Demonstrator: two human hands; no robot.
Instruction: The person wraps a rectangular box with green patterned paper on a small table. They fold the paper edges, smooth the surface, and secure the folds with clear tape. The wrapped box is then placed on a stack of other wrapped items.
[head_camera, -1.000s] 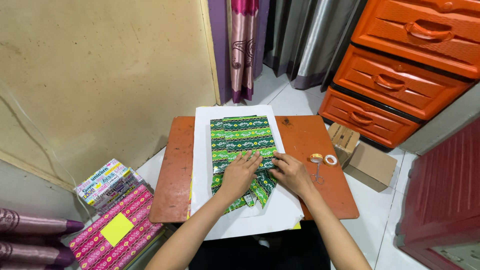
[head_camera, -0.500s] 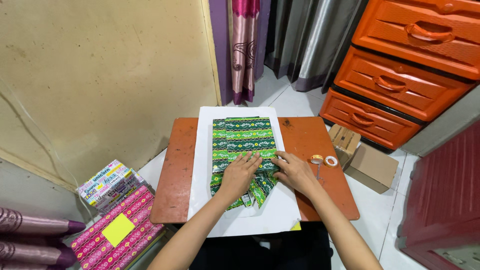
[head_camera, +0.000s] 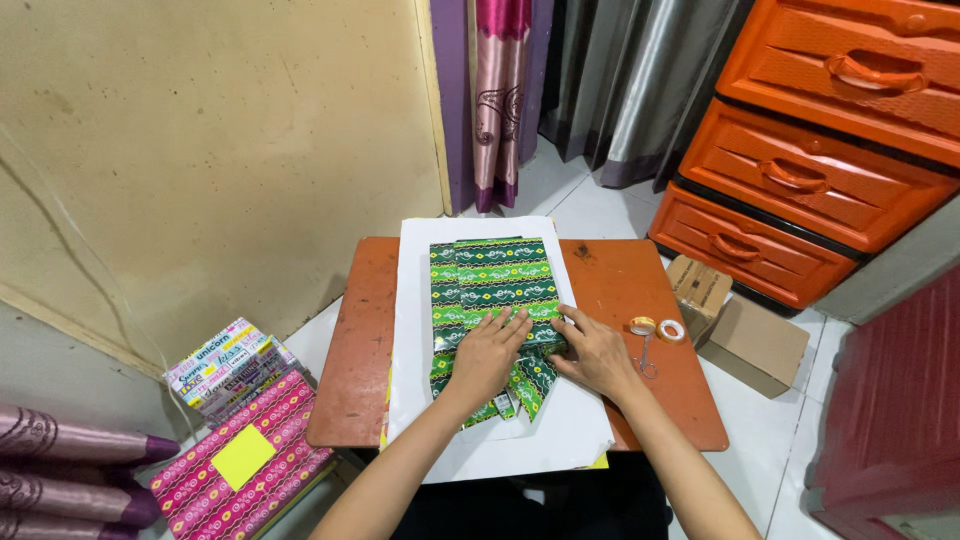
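A box wrapped in green patterned paper (head_camera: 490, 282) lies on a white sheet (head_camera: 415, 300) spread over a small orange table (head_camera: 350, 350). My left hand (head_camera: 487, 355) lies flat on the near end of the box, fingers together, pressing the folded paper. My right hand (head_camera: 597, 353) rests beside it at the box's right near corner, fingers on the paper's folded flap. Loose green paper ends stick out toward me below both hands.
Two tape rolls (head_camera: 655, 327) and scissors (head_camera: 646, 360) lie on the table's right side. A cardboard box (head_camera: 745, 335) and orange drawers (head_camera: 810, 180) stand at the right. Wrapped boxes (head_camera: 240, 440) and purple rolls (head_camera: 60, 450) lie on the floor at the left.
Both hands stay pressed on the box's near end; my right hand's fingers have shifted slightly along the flap. The view has drifted a little.
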